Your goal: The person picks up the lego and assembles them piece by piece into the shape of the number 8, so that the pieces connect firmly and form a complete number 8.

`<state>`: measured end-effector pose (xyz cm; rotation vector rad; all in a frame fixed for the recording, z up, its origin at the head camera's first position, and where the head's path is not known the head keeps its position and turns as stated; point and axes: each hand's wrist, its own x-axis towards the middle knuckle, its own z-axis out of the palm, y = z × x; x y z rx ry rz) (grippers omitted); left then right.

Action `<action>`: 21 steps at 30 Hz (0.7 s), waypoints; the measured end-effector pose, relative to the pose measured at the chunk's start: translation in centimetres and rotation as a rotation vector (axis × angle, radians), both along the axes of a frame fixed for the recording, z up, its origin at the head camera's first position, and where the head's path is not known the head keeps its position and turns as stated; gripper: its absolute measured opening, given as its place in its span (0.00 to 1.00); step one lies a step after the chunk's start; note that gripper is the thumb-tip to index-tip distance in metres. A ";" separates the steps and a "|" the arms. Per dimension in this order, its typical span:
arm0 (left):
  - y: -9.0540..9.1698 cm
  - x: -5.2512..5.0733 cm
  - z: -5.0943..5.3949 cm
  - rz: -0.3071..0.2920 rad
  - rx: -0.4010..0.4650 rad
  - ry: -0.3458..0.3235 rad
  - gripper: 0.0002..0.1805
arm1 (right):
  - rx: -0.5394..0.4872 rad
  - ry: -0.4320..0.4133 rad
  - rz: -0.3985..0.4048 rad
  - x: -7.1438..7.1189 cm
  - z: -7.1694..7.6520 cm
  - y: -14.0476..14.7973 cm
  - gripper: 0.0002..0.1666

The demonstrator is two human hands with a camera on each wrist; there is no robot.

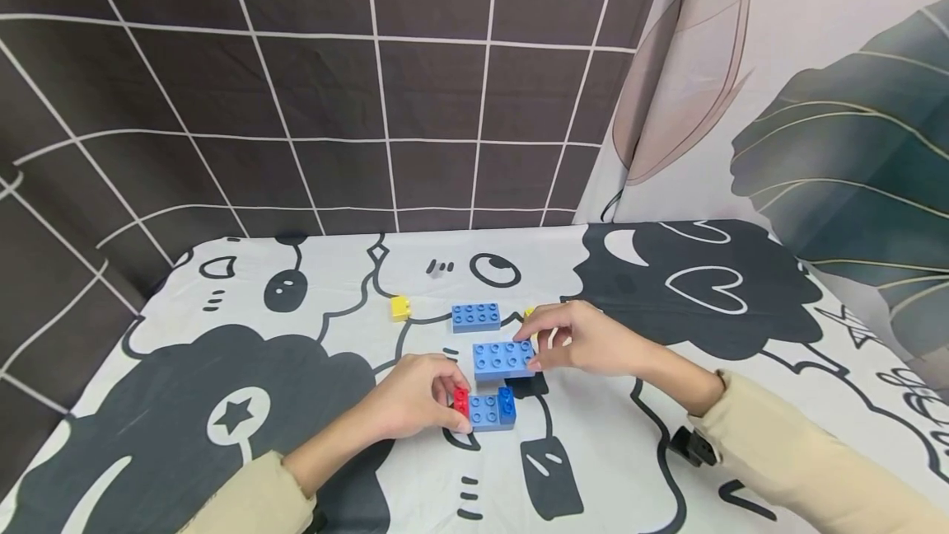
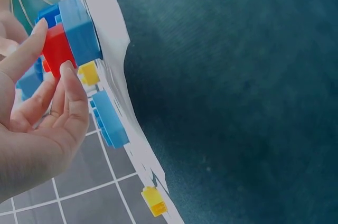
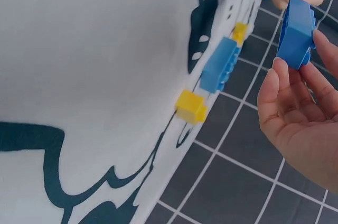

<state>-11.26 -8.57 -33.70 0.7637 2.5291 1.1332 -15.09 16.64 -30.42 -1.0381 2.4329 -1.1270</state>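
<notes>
The left hand [image 1: 417, 399] pinches a small red brick [image 1: 461, 402] at the left end of a light blue brick [image 1: 485, 412]; a small dark blue brick [image 1: 507, 405] sits on that brick's right end. In the left wrist view, thumb and fingertips grip the red brick [image 2: 58, 49]. Just behind, the right hand [image 1: 586, 339] holds a light blue eight-stud brick [image 1: 502, 360] by its right end. The right wrist view shows this brick [image 3: 297, 33] raised off the cloth between thumb and fingers of the right hand [image 3: 301, 97].
Farther back on the patterned cloth [image 1: 415, 270] lies another light blue brick [image 1: 476, 317]. One small yellow brick [image 1: 400, 308] is to its left. A second yellow brick [image 3: 190, 106], mostly behind the right hand in the head view, is to its right. A dark gridded curtain [image 1: 430, 89] hangs behind.
</notes>
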 end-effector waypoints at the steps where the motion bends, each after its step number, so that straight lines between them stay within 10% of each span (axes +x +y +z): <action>1: 0.0 0.0 0.0 0.001 0.001 -0.003 0.17 | -0.005 -0.008 0.007 0.2 0.1 0.0 0.15; 21: -0.1 0.2 0.1 -0.027 0.001 0.036 0.16 | -0.137 -0.037 0.061 2.4 -1.5 -1.3 0.15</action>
